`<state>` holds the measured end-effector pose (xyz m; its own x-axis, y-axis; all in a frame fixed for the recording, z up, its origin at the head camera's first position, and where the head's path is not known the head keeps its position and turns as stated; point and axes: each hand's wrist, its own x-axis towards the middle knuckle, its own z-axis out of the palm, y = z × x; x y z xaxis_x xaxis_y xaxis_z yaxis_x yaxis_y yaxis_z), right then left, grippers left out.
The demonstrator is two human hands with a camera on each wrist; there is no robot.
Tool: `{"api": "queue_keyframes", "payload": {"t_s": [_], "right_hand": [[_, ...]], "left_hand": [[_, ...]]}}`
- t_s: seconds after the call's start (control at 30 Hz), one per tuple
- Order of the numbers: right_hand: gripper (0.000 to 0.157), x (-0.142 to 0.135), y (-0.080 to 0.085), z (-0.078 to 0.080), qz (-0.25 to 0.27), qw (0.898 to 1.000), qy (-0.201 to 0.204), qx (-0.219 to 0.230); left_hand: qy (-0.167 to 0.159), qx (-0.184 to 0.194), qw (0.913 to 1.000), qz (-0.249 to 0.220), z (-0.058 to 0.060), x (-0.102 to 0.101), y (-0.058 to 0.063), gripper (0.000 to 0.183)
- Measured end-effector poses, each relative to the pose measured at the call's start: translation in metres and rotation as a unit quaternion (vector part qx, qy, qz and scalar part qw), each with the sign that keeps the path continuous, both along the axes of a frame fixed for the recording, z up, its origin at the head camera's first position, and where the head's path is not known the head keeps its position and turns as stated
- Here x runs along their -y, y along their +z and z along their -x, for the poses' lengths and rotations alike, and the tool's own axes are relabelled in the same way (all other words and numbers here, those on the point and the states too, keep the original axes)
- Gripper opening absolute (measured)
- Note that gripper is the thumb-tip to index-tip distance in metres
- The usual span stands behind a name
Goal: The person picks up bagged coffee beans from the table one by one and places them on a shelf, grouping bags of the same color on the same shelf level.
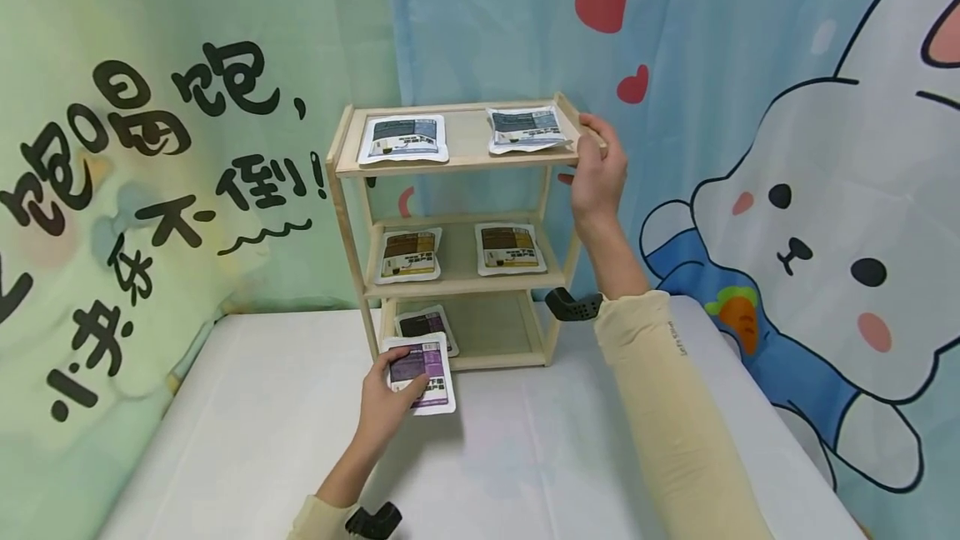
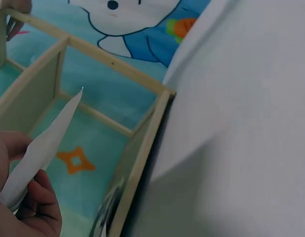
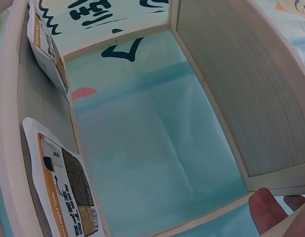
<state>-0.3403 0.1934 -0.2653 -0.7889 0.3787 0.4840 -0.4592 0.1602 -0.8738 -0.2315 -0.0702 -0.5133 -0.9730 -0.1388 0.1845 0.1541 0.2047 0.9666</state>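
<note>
In the head view my left hand [image 1: 388, 398] pinches a white packet with a purple label [image 1: 422, 373] between thumb and fingers, in front of the bottom shelf. The left wrist view shows this packet [image 2: 41, 150] edge-on. Partly behind it, a second purple-labelled packet [image 1: 429, 325] lies at the left of the bottom shelf. My right hand [image 1: 602, 169] grips the right end of the wooden rack's top shelf [image 1: 467, 133]. Two blue-labelled packets [image 1: 405, 138] lie on that top shelf. On the middle shelf are two brown-labelled packets [image 1: 512, 248], one seen close in the right wrist view.
The three-tier rack stands on a white-covered table [image 1: 510, 457], near its back edge. Behind hangs a printed curtain [image 1: 480, 23] with a rabbit at the right and black lettering at the left. Thin wooden posts [image 1: 348, 257] frame the rack's sides.
</note>
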Motion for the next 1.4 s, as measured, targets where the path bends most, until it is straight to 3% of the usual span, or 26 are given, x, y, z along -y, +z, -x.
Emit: {"api": "queue_keyframes", "payload": {"t_s": [0.3, 0.87, 1.17, 1.4], "right_hand": [[0.042, -0.001, 0.0, 0.0, 0.004, 1.0, 0.0, 0.004], [0.043, -0.001, -0.001, 0.0, 0.005, 1.0, 0.0, 0.002], [0.042, -0.002, 0.0, 0.0, 0.001, 1.0, -0.002, 0.002], [0.042, 0.0, 0.0, -0.001, 0.004, 1.0, -0.003, -0.003]], "left_hand": [[-0.019, -0.02, 0.9996, -0.009, 0.034, -0.043, 0.003, 0.048], [-0.047, -0.008, 0.9988, 0.004, 0.086, -0.092, -0.015, 0.045], [-0.062, 0.032, 0.9976, -0.004, 0.102, -0.113, -0.026, 0.047], [-0.067, 0.052, 0.9959, 0.03, 0.109, -0.115, -0.028, 0.049]]}}
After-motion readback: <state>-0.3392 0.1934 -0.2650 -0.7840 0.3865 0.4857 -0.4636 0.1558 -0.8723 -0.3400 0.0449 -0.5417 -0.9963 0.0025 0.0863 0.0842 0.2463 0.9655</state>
